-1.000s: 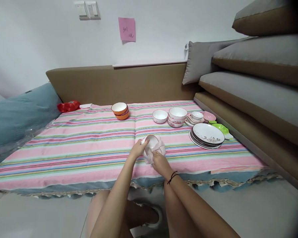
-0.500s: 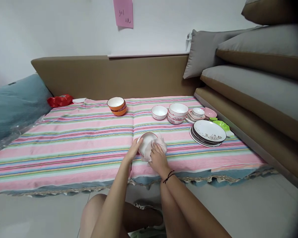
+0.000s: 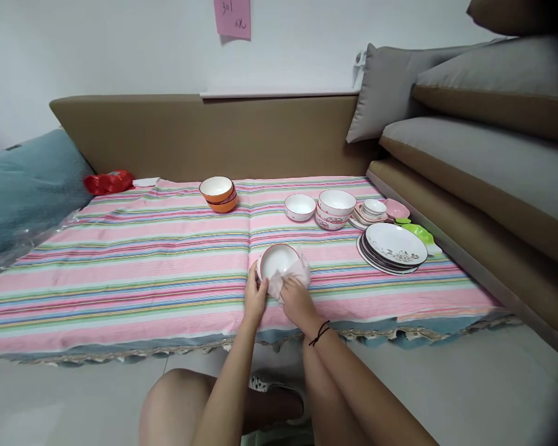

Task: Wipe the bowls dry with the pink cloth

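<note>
A white bowl with a red rim [image 3: 275, 259] is tilted toward me above the front part of the striped cloth. My left hand [image 3: 255, 294] grips its left side, thumb near the rim. In my right hand [image 3: 297, 300] is a pale pink cleaning cloth [image 3: 302, 269], bunched over the bowl's right and near rim; the fingers are closed on it. Behind stand a single white bowl [image 3: 300, 207] and, touching or almost touching it, a stack of white bowls [image 3: 336, 210] with red patterns. Orange bowls [image 3: 218, 194] are stacked farther left.
Stacked plates [image 3: 393, 248] lie at the right, with small dishes [image 3: 373, 209], a pink dish [image 3: 397, 209] and a green dish [image 3: 418, 233] behind. Grey cushions [image 3: 483, 142] border the right. A red package [image 3: 109, 183] lies by a blue pillow [image 3: 25, 192] at the left.
My left hand has shifted down along the bowl's side, and the bowl shows more of its inside. My right hand has drawn the cloth from inside toward the near rim. The view shifted slightly.
</note>
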The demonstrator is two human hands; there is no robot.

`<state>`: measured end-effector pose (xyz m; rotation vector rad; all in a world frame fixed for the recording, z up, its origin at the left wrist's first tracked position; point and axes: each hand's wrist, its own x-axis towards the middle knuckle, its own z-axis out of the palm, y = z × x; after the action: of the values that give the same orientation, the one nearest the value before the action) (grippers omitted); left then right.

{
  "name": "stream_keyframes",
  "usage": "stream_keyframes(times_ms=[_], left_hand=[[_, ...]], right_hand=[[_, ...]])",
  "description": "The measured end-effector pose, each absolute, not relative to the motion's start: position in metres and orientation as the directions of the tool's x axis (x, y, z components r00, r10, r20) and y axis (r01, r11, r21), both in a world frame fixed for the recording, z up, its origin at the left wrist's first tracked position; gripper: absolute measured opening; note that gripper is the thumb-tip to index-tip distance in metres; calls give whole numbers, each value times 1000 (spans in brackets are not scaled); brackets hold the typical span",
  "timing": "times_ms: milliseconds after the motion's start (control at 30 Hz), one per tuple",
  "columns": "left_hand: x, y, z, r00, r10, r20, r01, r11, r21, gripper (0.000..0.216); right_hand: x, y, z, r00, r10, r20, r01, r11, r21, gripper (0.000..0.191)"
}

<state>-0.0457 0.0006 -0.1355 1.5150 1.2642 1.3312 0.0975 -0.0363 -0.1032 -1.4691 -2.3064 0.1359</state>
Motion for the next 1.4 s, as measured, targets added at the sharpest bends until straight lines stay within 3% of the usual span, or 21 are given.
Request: stream_keyframes(times_ms=[67, 233, 367, 567, 800, 967, 1233, 1400], left_hand=[[-46, 1, -137, -5, 966, 260, 177, -255, 951, 59], [-46, -3, -135, 40, 950, 308, 259, -308, 916, 62], [-42, -9, -134, 17, 928, 371, 420, -344, 840, 61], [-39, -11, -140, -38, 922, 386, 474, -324, 819, 60], [-38, -11, -139, -29, 914, 405, 482, -342, 807, 59], [-36, -12, -138, -36, 909, 415, 473, -350, 809, 62], [-34, -11, -147, -62, 928, 368, 497, -291, 817, 61], [-34, -12, -147, -65, 934, 351, 503, -273, 820, 62]], right_hand=[[101, -36, -104, -316, 899, 304, 863, 405, -301, 26], [102, -35, -107, -236, 916, 324, 917, 320, -238, 43], [98, -37, -106, -357, 906, 226, 883, 406, -235, 33], [96, -40, -101, -490, 842, 225, 796, 537, -280, 44], [103, -40, -104, -392, 885, 250, 853, 452, -262, 25], [115, -38, -107, -357, 869, 342, 887, 430, -166, 28], [128, -37, -115, -627, 725, 285, 737, 670, -82, 37], [132, -42, -109, -512, 803, 305, 839, 544, -23, 35]])
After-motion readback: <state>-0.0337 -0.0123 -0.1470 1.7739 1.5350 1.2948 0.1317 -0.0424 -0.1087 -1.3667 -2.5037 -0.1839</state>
